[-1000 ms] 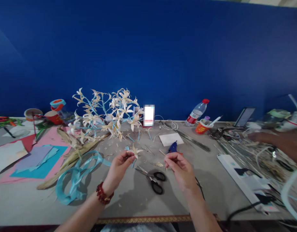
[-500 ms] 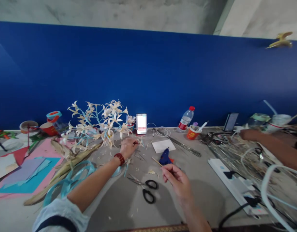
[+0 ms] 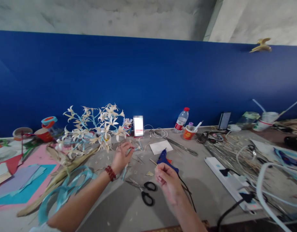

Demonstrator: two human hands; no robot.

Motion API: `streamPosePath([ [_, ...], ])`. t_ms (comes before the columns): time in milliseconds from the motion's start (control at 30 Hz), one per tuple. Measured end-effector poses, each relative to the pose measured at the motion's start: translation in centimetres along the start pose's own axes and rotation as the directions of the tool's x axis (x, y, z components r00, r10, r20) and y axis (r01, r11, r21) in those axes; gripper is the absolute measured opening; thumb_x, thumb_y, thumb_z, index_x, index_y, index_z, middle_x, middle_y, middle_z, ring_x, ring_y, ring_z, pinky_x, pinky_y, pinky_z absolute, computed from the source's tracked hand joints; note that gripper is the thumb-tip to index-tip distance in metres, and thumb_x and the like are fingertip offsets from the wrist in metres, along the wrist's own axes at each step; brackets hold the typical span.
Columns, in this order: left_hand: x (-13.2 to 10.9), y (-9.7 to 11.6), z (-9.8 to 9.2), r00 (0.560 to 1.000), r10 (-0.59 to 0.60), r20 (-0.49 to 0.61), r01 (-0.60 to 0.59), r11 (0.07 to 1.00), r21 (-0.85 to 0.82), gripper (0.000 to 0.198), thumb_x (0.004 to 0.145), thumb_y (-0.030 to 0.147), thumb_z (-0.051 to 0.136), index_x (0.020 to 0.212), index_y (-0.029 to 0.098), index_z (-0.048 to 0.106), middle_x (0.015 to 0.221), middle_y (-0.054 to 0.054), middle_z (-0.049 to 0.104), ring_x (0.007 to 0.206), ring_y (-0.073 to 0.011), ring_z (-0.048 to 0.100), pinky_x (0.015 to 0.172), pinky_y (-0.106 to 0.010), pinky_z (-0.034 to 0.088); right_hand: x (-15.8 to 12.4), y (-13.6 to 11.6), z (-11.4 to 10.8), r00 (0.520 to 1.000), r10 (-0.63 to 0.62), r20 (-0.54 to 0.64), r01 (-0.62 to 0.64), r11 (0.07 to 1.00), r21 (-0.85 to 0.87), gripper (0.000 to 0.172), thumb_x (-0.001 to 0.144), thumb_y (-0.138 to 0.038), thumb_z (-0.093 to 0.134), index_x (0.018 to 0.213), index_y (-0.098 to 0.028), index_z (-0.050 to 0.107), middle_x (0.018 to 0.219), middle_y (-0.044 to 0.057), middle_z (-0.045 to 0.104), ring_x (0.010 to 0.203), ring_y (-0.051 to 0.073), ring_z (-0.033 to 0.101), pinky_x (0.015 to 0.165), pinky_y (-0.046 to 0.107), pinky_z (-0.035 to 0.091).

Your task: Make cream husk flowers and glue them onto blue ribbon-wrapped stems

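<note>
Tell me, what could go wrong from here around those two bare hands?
The left hand might brush the branching cluster of cream-white, blue-stemmed flowers beside it and bend some.

The black-handled metal scissors lie with blades pointing toward that wrist, so a careless sweep could nick it.

The right hand, pinching a thin pale stick, is close to the blue pistol-shaped glue gun; if hot, which I can't tell, it could burn.

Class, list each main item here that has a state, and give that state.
Black-handled metal scissors: lying flat, handles apart.
Clear red-capped plastic bottle: capped, standing.
White plastic power strip: plugged into, red light lit.
Blue glue gun: lying down.
Upright rectangular white screen: lit.
Thin tan stick: pinched in right hand.
Left hand: fingers partly curled, grip unclear.
</note>
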State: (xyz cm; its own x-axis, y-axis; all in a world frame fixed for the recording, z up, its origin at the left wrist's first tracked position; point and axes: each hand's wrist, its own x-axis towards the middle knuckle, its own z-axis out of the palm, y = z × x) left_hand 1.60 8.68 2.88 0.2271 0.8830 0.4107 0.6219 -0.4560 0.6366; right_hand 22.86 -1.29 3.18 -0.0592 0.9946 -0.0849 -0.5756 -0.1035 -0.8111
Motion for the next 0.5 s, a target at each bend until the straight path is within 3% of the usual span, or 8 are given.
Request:
streamPosePath([
  [167,-4.9,5.1,-2.6,0.962,0.27,-0.036,-0.273,0.946,-0.173,0.029,0.083,0.027,0.066,0.112,0.023,0.062,0.115,-0.01,0.061,0.112,-0.0238,0.053,0.103,-0.043,0.035,0.3,2.0,3.1,0.979,0.123,0.165,-0.17,0.935,0.31,0.031,0.063,-0.022,0.085,0.061,-0.017,0.054,0.054,-0.007,0.041,0.048,0.006,0.032,0.046,0.017,0.028],
  [267,-6.4,6.8,-3.1,0.953,0.288,-0.092,-0.302,0.915,-0.268,0.025,0.083,0.023,0.067,0.108,0.024,0.063,0.102,-0.006,0.065,0.101,-0.0214,0.058,0.105,-0.046,0.032,0.1,3.2,4.8,0.965,0.2,0.167,-0.247,0.909,0.337,0.033,0.062,-0.022,0.086,0.061,-0.017,0.053,0.056,-0.007,0.043,0.051,0.006,0.037,0.048,0.017,0.032],
  [367,-7.0,7.1,-3.4,0.973,0.197,-0.123,-0.227,0.914,-0.335,0.008,0.087,0.019,0.061,0.093,0.023,0.065,0.087,-0.002,0.067,0.087,-0.0181,0.06,0.093,-0.039,0.041,-0.2,3.9,5.9,0.975,0.181,0.127,-0.207,0.951,0.231,0.035,0.061,-0.026,0.087,0.061,-0.017,0.052,0.053,-0.008,0.043,0.048,0.006,0.035,0.049,0.018,0.032],
  [433,-7.3,7.0,-3.8,0.991,0.096,-0.091,-0.122,0.932,-0.341,0.004,0.087,0.021,0.061,0.087,0.021,0.064,0.084,-0.003,0.067,0.084,-0.018,0.06,0.082,-0.034,0.044,-0.2,3.8,6.1,0.994,0.073,0.081,-0.077,0.996,0.051,0.034,0.062,-0.029,0.086,0.061,-0.017,0.053,0.054,-0.008,0.044,0.049,0.006,0.035,0.049,0.019,0.03],
  [500,-7.5,6.8,-4.4,0.998,0.045,-0.032,-0.053,0.949,-0.312,0.005,0.087,0.024,0.062,0.083,0.02,0.063,0.083,-0.003,0.066,0.082,-0.0182,0.06,0.077,-0.032,0.044,-0.1,3.6,5.9,0.994,-0.074,0.076,0.085,0.983,-0.163,0.032,0.065,-0.032,0.083,0.063,-0.017,0.055,0.056,-0.006,0.047,0.052,0.008,0.038,0.049,0.02,0.029],
])
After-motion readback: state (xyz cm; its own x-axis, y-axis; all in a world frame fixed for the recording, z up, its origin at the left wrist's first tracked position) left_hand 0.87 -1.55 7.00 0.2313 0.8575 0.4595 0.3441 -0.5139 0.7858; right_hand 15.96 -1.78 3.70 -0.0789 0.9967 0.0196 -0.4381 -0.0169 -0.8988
